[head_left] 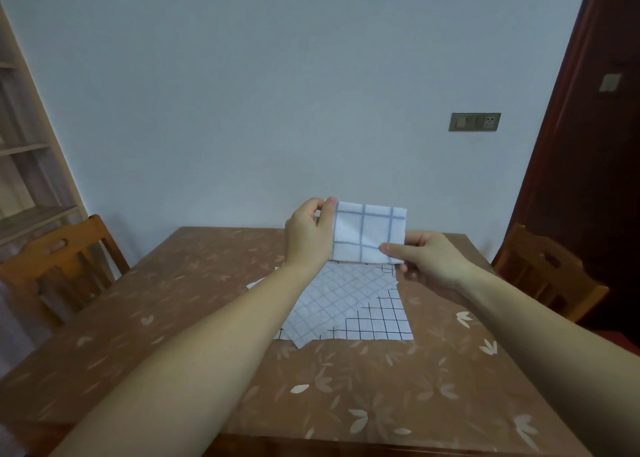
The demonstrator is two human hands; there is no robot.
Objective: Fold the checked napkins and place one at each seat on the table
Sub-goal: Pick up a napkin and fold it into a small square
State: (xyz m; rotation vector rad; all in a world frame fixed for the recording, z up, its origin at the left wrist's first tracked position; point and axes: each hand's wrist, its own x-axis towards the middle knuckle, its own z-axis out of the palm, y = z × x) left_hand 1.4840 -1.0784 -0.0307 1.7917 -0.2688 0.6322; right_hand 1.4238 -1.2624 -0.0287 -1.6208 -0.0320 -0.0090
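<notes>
One small folded white cloth napkin with grey-blue checks (369,235), held upright in the air over the far half of the desk, not touching it. Left hand (306,230): grip pinching the napkin's upper left edge. Right hand (427,259): grip pinching its lower right corner. Two flat napkins overlap below on the brown leaf-patterned desk (207,301): one fine grey-checked napkin (332,301) and one black-checked napkin (384,321). Open desk surface lies left, right and near of the pile. Two wooden chairs at the desk's sides: left chair (59,266) and right chair (543,273).
</notes>
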